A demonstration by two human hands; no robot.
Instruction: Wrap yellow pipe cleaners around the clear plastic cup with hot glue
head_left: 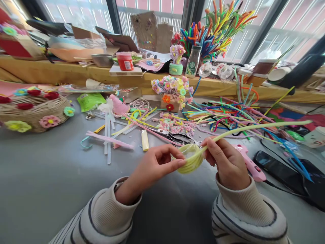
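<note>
Between my hands is a small clear cup [186, 151] wrapped around its outside in pale yellow-green pipe cleaner [191, 164]. My left hand [159, 162] pinches the wrapped cup at its left side, thumb in front and fingers over the rim. With thumb and forefinger, my right hand [225, 161] grips the loose length of the pipe cleaner, whose free end stretches out to the upper right. Scissors [177, 137] lie just behind the cup. A pink glue gun [250, 162] rests to the right of my right hand.
A pale yellow lighter [145, 140] and clear glue sticks [107, 139] lie left of centre. Loose pipe cleaners [223, 113] spread across the back right. A flower-trimmed basket [38, 112] stands far left, a black phone [276, 167] at right. A crowded ledge [149, 81] runs behind.
</note>
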